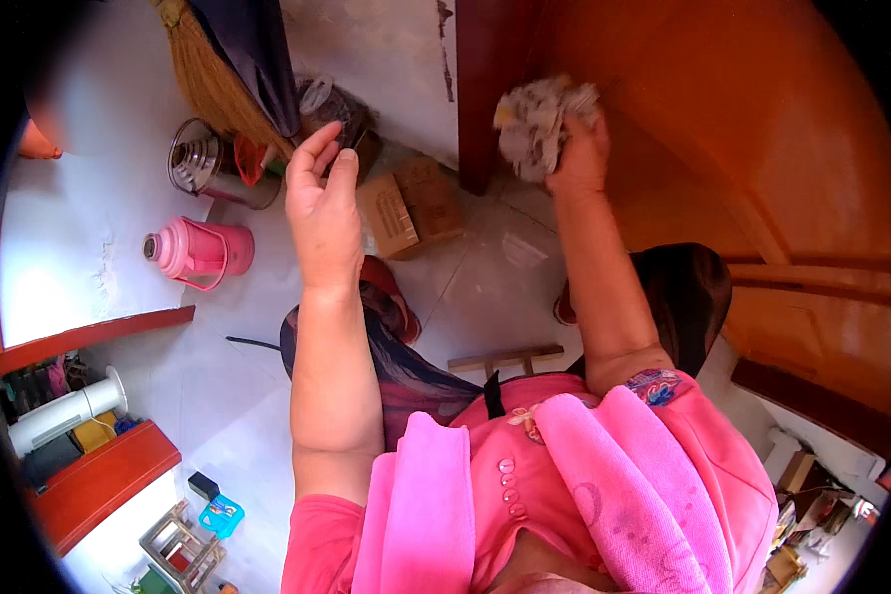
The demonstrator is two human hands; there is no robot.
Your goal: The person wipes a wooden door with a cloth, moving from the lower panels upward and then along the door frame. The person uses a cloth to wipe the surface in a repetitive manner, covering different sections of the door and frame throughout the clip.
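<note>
My right hand (581, 155) is closed around a crumpled grey-white rag (542, 124), bunched up with a few yellowish patches. It is held up against or just in front of the orange-brown wooden panel (683, 109), close to the panel's dark red upright edge; whether it touches cannot be made out. Raised at the left, my left hand (325, 203) has loosely bent fingers, with the thumb apart from them and nothing visible in the grasp. Behind it in the picture are a straw broom (213, 74) and a cardboard box (390, 215).
A pink thermos flask (205, 249) and a shiny metal vessel (196, 158) stand by the left wall. Between my feet and body shows a small wooden stool (505, 358). A shelf with a red board (109, 480) lies lower left. Clutter (802, 535) sits lower right.
</note>
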